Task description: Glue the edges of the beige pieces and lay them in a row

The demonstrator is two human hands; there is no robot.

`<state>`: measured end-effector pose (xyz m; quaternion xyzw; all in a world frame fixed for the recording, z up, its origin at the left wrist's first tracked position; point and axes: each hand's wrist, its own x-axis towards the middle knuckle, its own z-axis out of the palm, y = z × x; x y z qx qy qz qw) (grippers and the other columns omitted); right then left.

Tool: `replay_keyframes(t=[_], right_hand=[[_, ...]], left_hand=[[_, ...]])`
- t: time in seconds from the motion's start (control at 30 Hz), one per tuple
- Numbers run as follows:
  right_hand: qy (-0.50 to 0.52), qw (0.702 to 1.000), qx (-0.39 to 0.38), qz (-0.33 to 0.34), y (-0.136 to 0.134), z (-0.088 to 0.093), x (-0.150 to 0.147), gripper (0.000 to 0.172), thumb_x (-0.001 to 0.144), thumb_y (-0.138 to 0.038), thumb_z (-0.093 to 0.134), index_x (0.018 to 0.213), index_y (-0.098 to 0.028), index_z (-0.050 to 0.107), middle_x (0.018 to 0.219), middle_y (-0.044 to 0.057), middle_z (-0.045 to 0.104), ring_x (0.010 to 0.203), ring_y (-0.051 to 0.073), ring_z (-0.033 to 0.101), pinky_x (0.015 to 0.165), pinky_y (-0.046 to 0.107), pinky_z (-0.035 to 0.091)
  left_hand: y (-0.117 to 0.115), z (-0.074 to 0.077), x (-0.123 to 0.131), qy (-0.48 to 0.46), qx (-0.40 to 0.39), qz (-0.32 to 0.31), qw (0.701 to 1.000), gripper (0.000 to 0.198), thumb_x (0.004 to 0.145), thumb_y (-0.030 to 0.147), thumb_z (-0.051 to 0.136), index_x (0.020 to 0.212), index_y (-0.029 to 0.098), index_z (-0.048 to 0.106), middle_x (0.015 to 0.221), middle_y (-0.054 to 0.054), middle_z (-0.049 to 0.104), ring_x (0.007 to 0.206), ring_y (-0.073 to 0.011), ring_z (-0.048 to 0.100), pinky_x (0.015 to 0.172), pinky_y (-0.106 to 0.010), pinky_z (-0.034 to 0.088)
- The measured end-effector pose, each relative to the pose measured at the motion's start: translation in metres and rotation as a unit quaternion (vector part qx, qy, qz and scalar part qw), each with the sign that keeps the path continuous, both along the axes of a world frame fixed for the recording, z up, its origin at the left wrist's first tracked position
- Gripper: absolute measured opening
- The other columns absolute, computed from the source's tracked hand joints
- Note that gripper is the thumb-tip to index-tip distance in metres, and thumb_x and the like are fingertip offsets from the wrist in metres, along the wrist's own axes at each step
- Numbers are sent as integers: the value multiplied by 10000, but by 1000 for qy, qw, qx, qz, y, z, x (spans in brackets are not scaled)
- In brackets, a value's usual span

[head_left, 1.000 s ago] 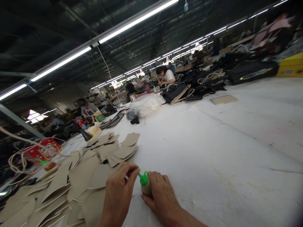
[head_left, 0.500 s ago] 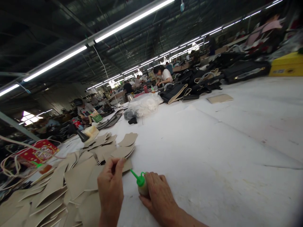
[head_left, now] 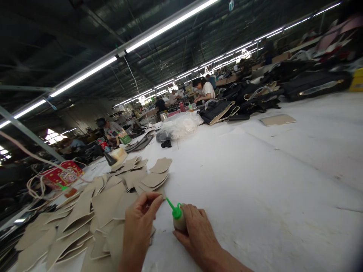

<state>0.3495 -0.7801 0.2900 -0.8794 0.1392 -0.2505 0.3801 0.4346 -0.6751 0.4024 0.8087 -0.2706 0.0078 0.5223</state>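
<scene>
My right hand (head_left: 198, 232) is wrapped round a small squeeze bottle (head_left: 178, 223) with a green nozzle cap, tilted up and to the left above the white table (head_left: 255, 189). Close by the nozzle's tip, my left hand (head_left: 141, 223) pinches thumb and forefinger together; anything between them is too small to make out. Beside and beyond the left hand lie many overlapping beige cut pieces (head_left: 107, 204), curved and flat, in loose stacks.
At the left stand a red box (head_left: 64, 173) and another green-capped bottle (head_left: 69, 192). Farther back are a clear plastic bag (head_left: 180, 126), black bag parts (head_left: 217, 111) and a lone beige piece (head_left: 278, 120). Other people sit working in the distance, one in a white top (head_left: 208, 90).
My left hand has moved right, its pinched fingertips now close to the nozzle tip. The right hand keeps its hold on the bottle. The view has swung slightly left.
</scene>
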Motion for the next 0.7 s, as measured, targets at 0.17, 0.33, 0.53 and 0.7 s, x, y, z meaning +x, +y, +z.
replay_keyframes(t=[0.17,0.33,0.53,0.7], right_hand=[[-4,1000,-4,-1,1,-2,2,411,705,-174,707,1076,-190,531,1015,51,587,936,256,498,844,383,343],[-8,1000,-5,-2,1,-2,1,400,705,-175,700,1066,-196,530,1010,44,584,929,252,498,844,382,344],[-10,1000,-4,-5,1,-3,1,388,713,-159,675,1070,-194,527,1014,48,580,938,255,494,845,384,343],[-9,1000,-2,-6,1,-2,2,379,713,-154,674,1064,-186,534,1009,52,583,935,256,502,838,385,345]], left_hand=[[-6,-7,-16,-192,64,14,979,224,813,394,575,827,205,693,812,-15,685,659,-137,599,593,-218,477],[-6,-14,-19,-387,98,24,917,172,874,282,514,864,209,669,818,-10,679,680,-126,611,630,-219,471],[-12,-20,-22,-448,148,59,880,114,865,209,519,884,189,629,811,-24,663,705,-138,614,674,-231,451],[-20,-23,-24,-440,145,81,883,112,873,208,483,825,193,583,736,-22,621,663,-141,586,643,-235,434]])
